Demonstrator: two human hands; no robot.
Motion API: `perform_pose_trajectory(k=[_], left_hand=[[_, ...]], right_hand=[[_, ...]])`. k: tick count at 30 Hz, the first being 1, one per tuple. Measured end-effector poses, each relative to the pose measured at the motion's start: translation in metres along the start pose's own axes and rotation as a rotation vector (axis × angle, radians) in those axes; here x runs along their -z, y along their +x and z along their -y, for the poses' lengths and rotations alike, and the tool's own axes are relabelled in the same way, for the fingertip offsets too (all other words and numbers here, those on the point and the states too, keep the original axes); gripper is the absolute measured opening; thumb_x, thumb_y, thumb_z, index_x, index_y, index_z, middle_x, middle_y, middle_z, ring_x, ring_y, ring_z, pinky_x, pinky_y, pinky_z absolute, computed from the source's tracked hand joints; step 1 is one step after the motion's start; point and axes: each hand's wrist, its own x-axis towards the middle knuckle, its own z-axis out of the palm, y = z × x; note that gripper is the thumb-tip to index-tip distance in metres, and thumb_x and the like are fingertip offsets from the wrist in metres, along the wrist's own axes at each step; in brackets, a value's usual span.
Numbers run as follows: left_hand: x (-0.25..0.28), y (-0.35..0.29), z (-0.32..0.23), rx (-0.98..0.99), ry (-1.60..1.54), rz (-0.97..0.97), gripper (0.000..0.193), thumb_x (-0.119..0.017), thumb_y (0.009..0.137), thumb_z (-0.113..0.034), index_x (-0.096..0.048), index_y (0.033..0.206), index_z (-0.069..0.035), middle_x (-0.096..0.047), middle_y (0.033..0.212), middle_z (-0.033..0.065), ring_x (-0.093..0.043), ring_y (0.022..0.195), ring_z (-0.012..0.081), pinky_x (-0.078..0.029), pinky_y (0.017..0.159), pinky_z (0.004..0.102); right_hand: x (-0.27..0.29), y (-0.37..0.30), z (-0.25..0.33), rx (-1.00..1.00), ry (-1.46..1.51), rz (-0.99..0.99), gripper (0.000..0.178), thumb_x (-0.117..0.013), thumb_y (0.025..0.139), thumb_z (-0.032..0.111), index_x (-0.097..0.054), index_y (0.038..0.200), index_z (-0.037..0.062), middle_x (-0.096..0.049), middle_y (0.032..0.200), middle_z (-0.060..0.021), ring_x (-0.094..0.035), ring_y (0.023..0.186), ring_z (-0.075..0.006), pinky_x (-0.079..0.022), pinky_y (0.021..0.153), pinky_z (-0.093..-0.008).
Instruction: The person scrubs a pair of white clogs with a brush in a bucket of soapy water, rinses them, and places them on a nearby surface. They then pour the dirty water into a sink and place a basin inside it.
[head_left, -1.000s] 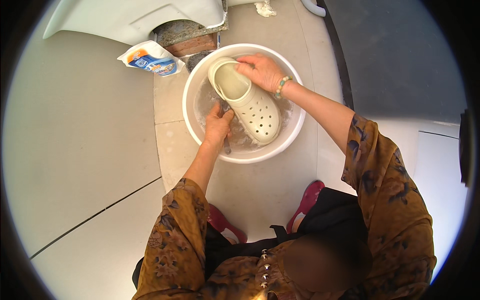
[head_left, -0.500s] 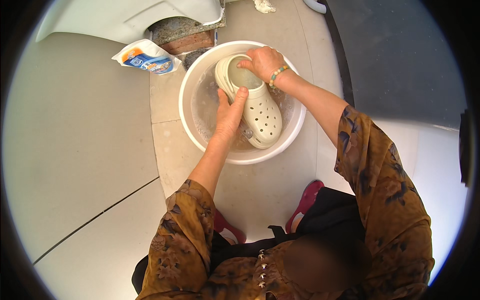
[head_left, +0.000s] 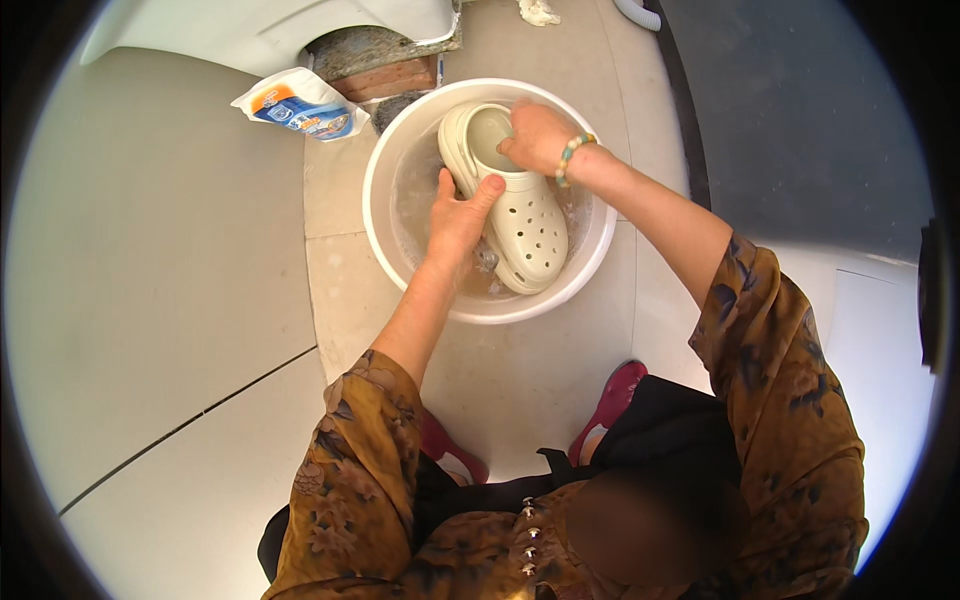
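The left hand (head_left: 461,220), low beside the clog (head_left: 522,202) a second ago, now grips its left side, steadying it in the white basin (head_left: 490,316), toe toward the near edge. The right hand (head_left: 543,137) curls at the clog's opening (whether it grips, one cannot tell).

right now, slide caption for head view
Cream clog in a white basin, left hand gripping it, right hand at its opening.

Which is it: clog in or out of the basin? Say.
In: the clog lies within the rim of the white basin, left hand on its side, right hand at its opening.
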Motion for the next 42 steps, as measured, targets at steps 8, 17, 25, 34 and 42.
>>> perform_pose_trajectory(k=[8, 17, 25, 34, 42], left_hand=[[-0.002, -0.007, -0.005, -0.039, -0.035, 0.016, 0.107, -0.08, 0.07, -0.019, -0.005, 0.144, -0.001, -0.043, 0.133, 0.0206, -0.053, 0.11, 0.0251, -0.049, 0.087, 0.0328], [-0.004, -0.007, 0.007, -0.071, -0.084, -0.017, 0.101, -0.074, 0.074, -0.013, -0.003, 0.144, -0.001, -0.043, 0.133, 0.02, -0.055, 0.108, 0.0244, -0.049, 0.088, 0.0314], [-0.004, -0.001, 0.021, -0.117, 0.049, -0.136, 0.101, -0.076, 0.073, -0.02, -0.007, 0.144, -0.002, -0.046, 0.13, 0.021, -0.055, 0.109, 0.0258, -0.049, 0.089, 0.0313], [-0.014, 0.003, 0.017, -0.087, 0.221, -0.143, 0.097, -0.073, 0.076, -0.021, -0.006, 0.144, -0.002, -0.046, 0.129, 0.0212, -0.056, 0.106, 0.0254, -0.052, 0.083, 0.0327], [0.005, 0.004, 0.029, -0.115, 0.333, -0.094, 0.09, -0.063, 0.081, -0.028, -0.005, 0.142, 0.004, -0.054, 0.12, 0.0242, -0.058, 0.104, 0.0295, -0.047, 0.086, 0.0335]], right_hand=[[0.021, -0.032, 0.018, 0.122, -0.012, -0.338, 0.036, -0.067, 0.071, 0.017, -0.055, 0.099, -0.0017, -0.058, 0.098, -0.0192, -0.058, 0.09, -0.0339, -0.049, 0.077, -0.0395], [0.05, -0.032, 0.024, -0.077, 0.127, 0.115, 0.036, -0.071, 0.068, 0.038, -0.065, 0.07, 0.0018, -0.064, 0.071, -0.0142, -0.063, 0.068, -0.0297, -0.051, 0.064, -0.0374], [0.041, -0.054, 0.035, 0.137, -0.218, -0.036, 0.035, -0.062, 0.076, 0.035, -0.067, 0.066, 0.0015, -0.063, 0.066, -0.016, -0.063, 0.064, -0.0306, -0.049, 0.056, -0.0393], [-0.009, -0.015, 0.005, 0.025, 0.172, 0.194, 0.039, -0.061, 0.077, 0.037, -0.067, 0.079, -0.0015, -0.065, 0.079, -0.0205, -0.064, 0.073, -0.0334, -0.049, 0.067, -0.0405], [-0.01, -0.006, 0.015, -0.116, 0.38, 0.256, 0.045, -0.062, 0.075, 0.037, -0.065, 0.099, -0.0013, -0.065, 0.096, -0.0189, -0.063, 0.088, -0.0284, -0.047, 0.08, -0.0363]])
